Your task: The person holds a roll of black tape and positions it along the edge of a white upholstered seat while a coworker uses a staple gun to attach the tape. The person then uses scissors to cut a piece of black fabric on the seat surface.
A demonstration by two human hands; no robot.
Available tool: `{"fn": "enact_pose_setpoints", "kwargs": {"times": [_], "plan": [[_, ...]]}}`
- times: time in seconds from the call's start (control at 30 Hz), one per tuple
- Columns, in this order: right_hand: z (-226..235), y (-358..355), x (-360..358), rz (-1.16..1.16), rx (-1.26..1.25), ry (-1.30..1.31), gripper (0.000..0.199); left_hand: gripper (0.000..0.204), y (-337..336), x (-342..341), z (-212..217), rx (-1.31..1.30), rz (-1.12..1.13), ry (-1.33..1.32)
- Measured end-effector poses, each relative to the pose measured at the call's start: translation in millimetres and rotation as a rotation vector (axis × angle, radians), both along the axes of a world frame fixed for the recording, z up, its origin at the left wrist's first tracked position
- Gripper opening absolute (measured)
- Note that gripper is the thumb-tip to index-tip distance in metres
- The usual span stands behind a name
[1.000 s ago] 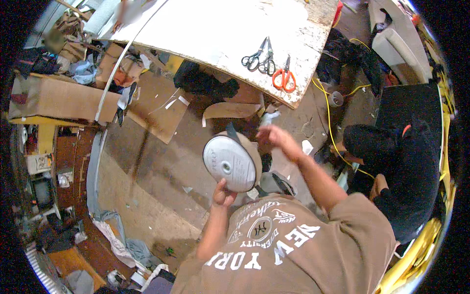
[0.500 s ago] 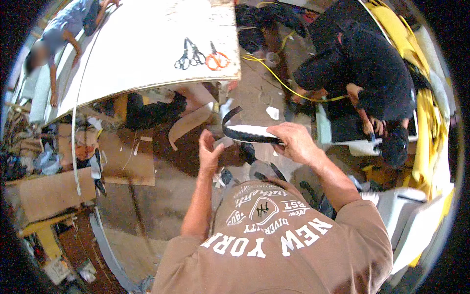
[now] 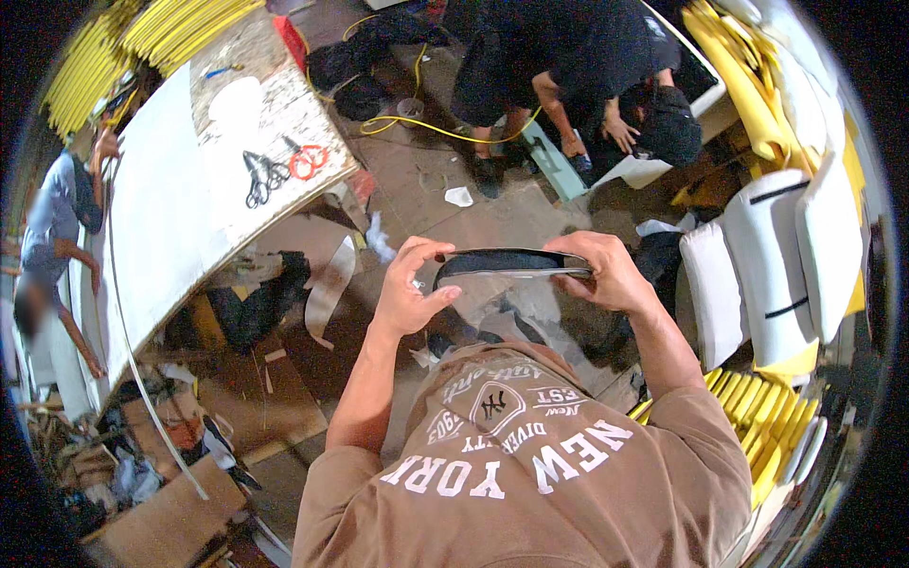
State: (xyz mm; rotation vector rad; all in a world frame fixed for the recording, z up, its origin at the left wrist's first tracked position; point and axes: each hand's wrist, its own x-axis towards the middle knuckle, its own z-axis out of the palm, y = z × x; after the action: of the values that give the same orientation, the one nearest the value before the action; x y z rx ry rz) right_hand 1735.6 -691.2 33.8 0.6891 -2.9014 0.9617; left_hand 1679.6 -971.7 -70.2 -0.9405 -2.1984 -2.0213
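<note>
Above a littered workshop floor, left hand [image 3: 409,289] and right hand [image 3: 606,275] grip opposite ends of a flat, black-rimmed grey disc [image 3: 513,264], seemingly mid-inspection, turning it next needs both grips firm.

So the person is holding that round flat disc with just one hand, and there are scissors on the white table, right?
Not quite. Both hands hold it: the left hand grips one end of the round flat disc and the right hand the other, as the head view shows. The scissors do lie on the white table.
</note>
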Motion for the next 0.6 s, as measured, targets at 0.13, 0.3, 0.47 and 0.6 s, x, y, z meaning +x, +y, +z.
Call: {"fn": "enact_pose_setpoints", "kwargs": {"times": [0.13,0.3,0.47,0.6], "plan": [[-7.3,30.9,36.5,-0.101,-0.089,-0.05,0.049,0.044,13.9,6.7,16.8,0.047,-0.143,-0.29],[-8.0,49.2,67.4,-0.153,-0.238,-0.037,0.046,0.044,26.5,9.6,15.4,-0.078,-0.235,-0.247],[-23.9,80.3,114.2,-0.539,-0.342,-0.116,0.055,0.052,63.7,32.3,0.5,-0.296,-0.031,-0.211],[-55.5,68.0,128.3,-0.619,-0.951,-0.182,0.049,0.08,85.0,63.9,-16.0,0.06,-0.14,-0.288]]}}
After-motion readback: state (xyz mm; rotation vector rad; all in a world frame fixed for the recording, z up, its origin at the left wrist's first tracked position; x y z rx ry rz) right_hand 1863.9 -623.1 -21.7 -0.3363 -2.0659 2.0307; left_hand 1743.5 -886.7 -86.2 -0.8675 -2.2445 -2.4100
